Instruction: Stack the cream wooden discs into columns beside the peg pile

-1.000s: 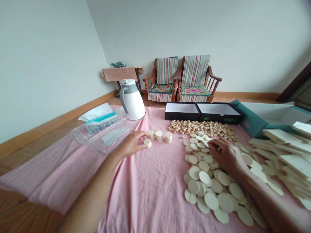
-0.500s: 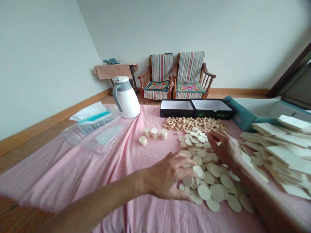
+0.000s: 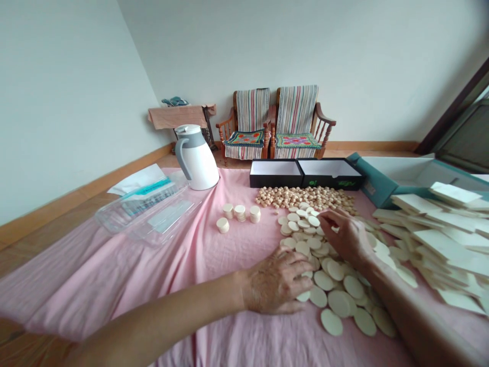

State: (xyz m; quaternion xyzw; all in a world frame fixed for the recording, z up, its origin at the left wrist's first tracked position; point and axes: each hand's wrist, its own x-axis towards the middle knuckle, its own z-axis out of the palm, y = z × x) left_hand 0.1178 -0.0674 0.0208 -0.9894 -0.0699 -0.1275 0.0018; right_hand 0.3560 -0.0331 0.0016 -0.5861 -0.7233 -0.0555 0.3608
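My left hand (image 3: 280,280) lies palm down on the near left edge of a heap of pale, round wooden discs (image 3: 338,303), its fingers stretched out over several of them. At the far side of the heap are smaller discs (image 3: 293,226), where my right hand (image 3: 346,234) has its thumb and fingers pinched together at the edge of one small disc. The palm and the other fingers partly hide what is below. To the left, several short stacks of small discs (image 3: 240,211) stand on the pink cloth (image 3: 244,250).
Wooden beads (image 3: 301,196) lie behind the discs, before two black open boxes (image 3: 275,181). Thin wooden boards (image 3: 443,239) pile up at right by a teal box (image 3: 376,183). A white jug (image 3: 202,165) and a clear plastic case (image 3: 153,209) are at left.
My left hand has moved slightly right and settled lower onto the discs. My right hand has shifted a little left and down, its fingertips now at the small discs.
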